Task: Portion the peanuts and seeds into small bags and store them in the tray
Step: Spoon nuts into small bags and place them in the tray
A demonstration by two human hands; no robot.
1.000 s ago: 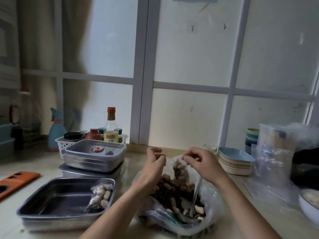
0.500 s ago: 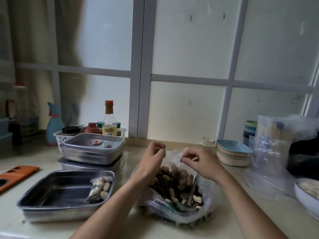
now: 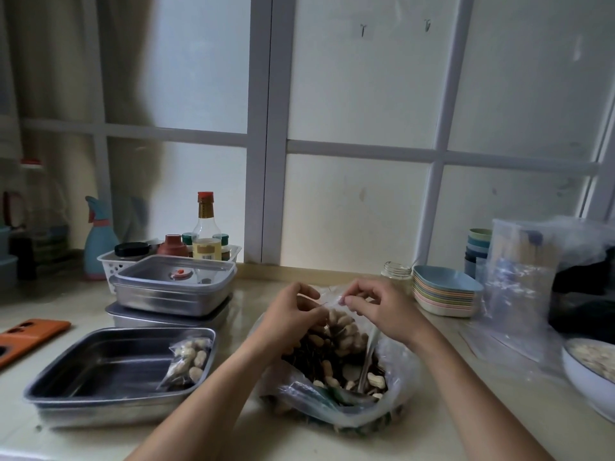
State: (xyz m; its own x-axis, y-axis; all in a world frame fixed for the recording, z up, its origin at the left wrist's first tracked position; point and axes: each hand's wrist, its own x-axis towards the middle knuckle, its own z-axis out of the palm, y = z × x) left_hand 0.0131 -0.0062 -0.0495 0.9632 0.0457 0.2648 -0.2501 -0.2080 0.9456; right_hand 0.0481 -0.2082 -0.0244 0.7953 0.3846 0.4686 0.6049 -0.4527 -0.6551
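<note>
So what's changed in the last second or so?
The left hand and right hand have drawn a little closer together, both pinching the top edge of the small bag of peanuts above the big bag. Nothing was let go. The spoon in the big bag, the tray and the filled bag in it stayed put.

Two slender arms of one person are in sight, the left forearm [image 3: 213,394] and the right forearm [image 3: 466,377], both bare along all of their visible length. The left hand [image 3: 293,311] and right hand [image 3: 382,307] are bare too, with slim fingers; the nails are too dim to make out.
</note>
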